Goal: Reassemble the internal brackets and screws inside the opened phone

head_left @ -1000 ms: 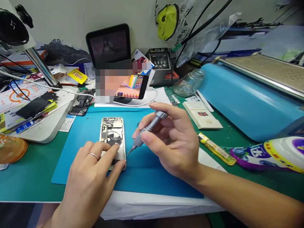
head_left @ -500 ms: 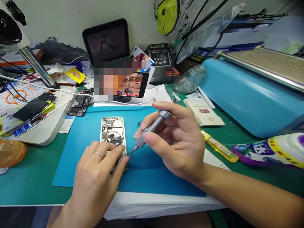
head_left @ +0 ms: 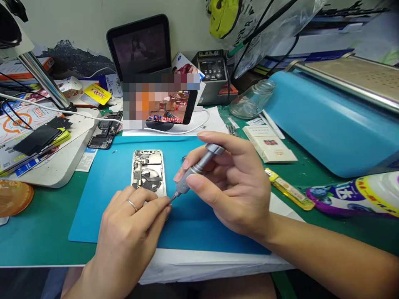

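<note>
My right hand [head_left: 227, 187] grips a grey precision screwdriver [head_left: 195, 170], its cap under the index finger and its thin tip slanting down to the left. The fingers of my left hand [head_left: 134, 220], with a ring on one of them, are closed in a pinch at that tip. Whatever is between thumb and index finger is too small to make out. Under the left hand lies an opened phone housing [head_left: 149, 166] with its inner parts exposed; its lower end is mostly covered. Both rest on a blue mat [head_left: 102, 199].
Behind the mat a lit phone [head_left: 174, 108] leans on a stand. Another opened phone [head_left: 104, 131] lies left. A glass jar [head_left: 252, 99], a white box [head_left: 269, 143], a yellow packet [head_left: 289, 191] and a purple-and-white bottle [head_left: 352, 195] are on the right.
The left index finger has come down against the thumb around the screwdriver's tip. More of the phone housing shows. The view has shifted slightly.
</note>
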A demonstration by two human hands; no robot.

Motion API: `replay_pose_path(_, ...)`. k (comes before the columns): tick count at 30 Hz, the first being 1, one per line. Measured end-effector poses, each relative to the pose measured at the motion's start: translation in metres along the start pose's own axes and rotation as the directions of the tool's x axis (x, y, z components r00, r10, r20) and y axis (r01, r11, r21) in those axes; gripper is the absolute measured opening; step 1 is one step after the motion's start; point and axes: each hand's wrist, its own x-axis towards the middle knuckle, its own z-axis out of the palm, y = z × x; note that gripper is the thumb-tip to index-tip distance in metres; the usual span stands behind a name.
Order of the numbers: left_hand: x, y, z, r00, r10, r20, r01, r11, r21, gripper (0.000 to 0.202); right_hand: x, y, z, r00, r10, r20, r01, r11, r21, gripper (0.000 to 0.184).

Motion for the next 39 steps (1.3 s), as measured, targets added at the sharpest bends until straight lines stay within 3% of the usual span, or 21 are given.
replay_pose_path(16, -0.0017, 0.0008, -0.0005, 0.999, -0.043, 0.014, 0.043, 0.999, -0.008, 0.010, 0.0003, -0.0021, -0.0017, 1.000, -0.019, 0.002, 0.019, 0.999, -0.042, 0.059)
replay_pose_path(39, -0.0002, 0.0010, -0.0012, 0.998, -0.047, 0.031, 0.048, 0.999, -0.008, 0.011, 0.0002, -0.0044, -0.0017, 0.999, -0.033, 0.021, 0.035, 0.990, -0.134, 0.049)
